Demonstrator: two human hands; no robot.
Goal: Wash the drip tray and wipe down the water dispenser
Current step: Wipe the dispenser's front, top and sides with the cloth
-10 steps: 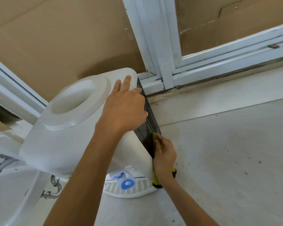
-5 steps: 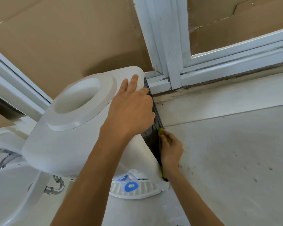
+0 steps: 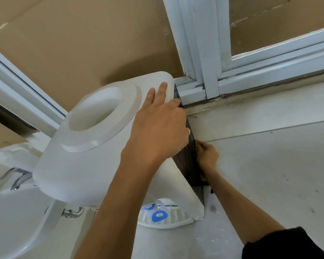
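Note:
A white water dispenser [image 3: 94, 146] stands below me, its round bottle well facing up. My left hand [image 3: 157, 126] rests flat on its top right corner, with the thumb over the black vented back panel [image 3: 189, 161]. Lower down, my right hand [image 3: 207, 156] holds a yellow sponge [image 3: 197, 142] against that black panel; most of the sponge is hidden by the fingers. The white drip tray [image 3: 165, 217] sits at the dispenser's foot, partly covered by a blue-and-white sticker.
A white sink [image 3: 13, 217] with a chrome tap [image 3: 17, 178] and drain pipe [image 3: 73, 213] is at the lower left. White window frames [image 3: 200, 53] backed with cardboard rise behind. Pale tiled floor [image 3: 269, 165] spreads to the right.
My right hand with the sponge has slid up along the black back panel. The left hand has kept its place on the dispenser's top; the view has shifted slightly.

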